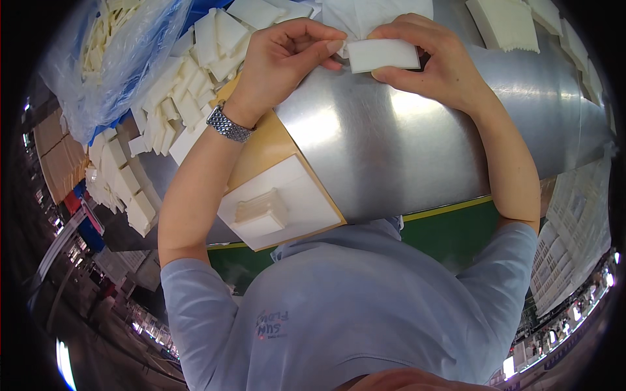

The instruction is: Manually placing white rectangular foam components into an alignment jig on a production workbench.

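Nearest to us is the pale blue T-shirt (365, 293), and beyond it a green surface (450, 231) with a yellow edge shows under the bench. On the near edge of the bench we see a white sheet (306, 195) on a tan board (267, 143), bearing a small stack of off-white pieces (261, 214). Next comes the shiny metal benchtop (385, 150), and above its far part both hands meet. The right hand (443, 62) has its thumb and fingers clamped on a white rectangular piece (383, 55), thumb along the lower edge, fingers above. The left hand (280, 58) (its wrist wears a metal-link watch (228, 124)) has thumb and forefinger brought close together just beside the piece's left end; we cannot tell whether they pinch anything. Directly behind the piece lies crumpled white sheeting (365, 16). Out to the left we find heaped off-white slabs (186, 91) and, farther off, a clear plastic bag (107, 88) against blue sheeting (153, 58); a cream stack (502, 26) stands at the far right.
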Motion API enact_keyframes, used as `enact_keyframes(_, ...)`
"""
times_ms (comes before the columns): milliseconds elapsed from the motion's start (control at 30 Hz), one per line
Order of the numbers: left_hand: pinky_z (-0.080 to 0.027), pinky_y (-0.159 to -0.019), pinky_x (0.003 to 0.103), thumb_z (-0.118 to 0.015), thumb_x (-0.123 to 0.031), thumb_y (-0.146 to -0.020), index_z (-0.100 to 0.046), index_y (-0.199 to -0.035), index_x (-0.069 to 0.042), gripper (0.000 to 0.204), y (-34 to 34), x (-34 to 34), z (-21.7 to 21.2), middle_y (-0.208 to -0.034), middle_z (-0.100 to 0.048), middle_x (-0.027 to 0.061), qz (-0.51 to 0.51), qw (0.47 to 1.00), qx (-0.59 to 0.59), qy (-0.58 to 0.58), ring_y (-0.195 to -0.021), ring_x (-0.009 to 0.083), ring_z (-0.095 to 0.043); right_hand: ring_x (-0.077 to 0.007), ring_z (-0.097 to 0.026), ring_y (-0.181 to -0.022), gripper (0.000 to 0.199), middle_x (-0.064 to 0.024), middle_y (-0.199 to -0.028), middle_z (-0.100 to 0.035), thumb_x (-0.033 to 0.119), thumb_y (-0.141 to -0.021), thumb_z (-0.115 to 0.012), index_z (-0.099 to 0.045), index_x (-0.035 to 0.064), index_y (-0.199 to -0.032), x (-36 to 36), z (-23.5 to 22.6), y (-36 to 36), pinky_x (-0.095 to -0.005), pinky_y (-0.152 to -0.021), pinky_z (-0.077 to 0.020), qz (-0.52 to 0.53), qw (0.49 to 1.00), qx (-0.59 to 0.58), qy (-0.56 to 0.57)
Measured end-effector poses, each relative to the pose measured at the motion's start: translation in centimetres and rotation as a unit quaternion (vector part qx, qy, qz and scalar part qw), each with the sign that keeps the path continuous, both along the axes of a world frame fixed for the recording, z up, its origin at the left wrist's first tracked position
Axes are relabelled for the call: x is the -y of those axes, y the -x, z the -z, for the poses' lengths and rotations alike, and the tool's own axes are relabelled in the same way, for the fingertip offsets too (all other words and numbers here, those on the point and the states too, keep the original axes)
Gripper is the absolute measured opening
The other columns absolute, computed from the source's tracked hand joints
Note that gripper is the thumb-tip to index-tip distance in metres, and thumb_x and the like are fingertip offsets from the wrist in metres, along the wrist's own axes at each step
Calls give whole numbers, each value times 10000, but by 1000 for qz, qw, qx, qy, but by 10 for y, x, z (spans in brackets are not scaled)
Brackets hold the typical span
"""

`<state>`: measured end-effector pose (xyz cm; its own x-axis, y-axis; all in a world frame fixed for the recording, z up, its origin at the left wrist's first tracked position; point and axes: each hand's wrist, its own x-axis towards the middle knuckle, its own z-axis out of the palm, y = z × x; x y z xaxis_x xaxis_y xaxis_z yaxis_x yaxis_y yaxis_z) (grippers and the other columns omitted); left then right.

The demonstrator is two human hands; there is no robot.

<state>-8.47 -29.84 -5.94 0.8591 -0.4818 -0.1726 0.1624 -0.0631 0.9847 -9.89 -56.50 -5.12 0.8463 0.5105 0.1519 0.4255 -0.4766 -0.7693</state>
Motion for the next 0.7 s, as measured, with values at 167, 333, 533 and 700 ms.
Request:
enact_keyframes(167,-568,-802,220,-681,-37,-972,-715,-1137,31,182,-2,-1,1,-1025,-761,87,7,1000,6,-11,-883,129,-738,-226,-660,-924,425,-82,-1070,-683,172,-768,-852,-711,68,-1155,-1,0,0,-317,-734,-532,1,1000,-7,-8)
enact_keyframes(333,-568,-817,222,-690,-22,-959,-724,-1121,32,174,-4,-1,-1,-1020,-762,82,20,1000,12,-20,-897,121,-733,-232,-657,-919,420,-80,-1042,-682,168,-762,-852,-707,69,-1144,-1,0,-1,-321,-732,-532,-17,1000,18,4)
enact_keyframes(533,-590,-839,242,-709,-4,-938,-726,-1072,39,142,-4,-4,-3,-990,-760,87,39,999,-2,-18,-907,137,-737,-221,-655,-895,410,-76,-1027,-683,172,-763,-855,-712,61,-1131,-2,4,-2,-315,-719,-526,-33,997,67,-15)
enact_keyframes(700,-597,-833,244,-721,-11,-930,-721,-1059,44,140,-5,-8,-5,-1010,-762,113,41,999,-1,-27,-905,146,-741,-296,-682,-866,363,-125,-925,-713,191,-702,-860,-733,48,-1010,-12,-1,-8,-388,-763,-544,-71,972,117,-191)
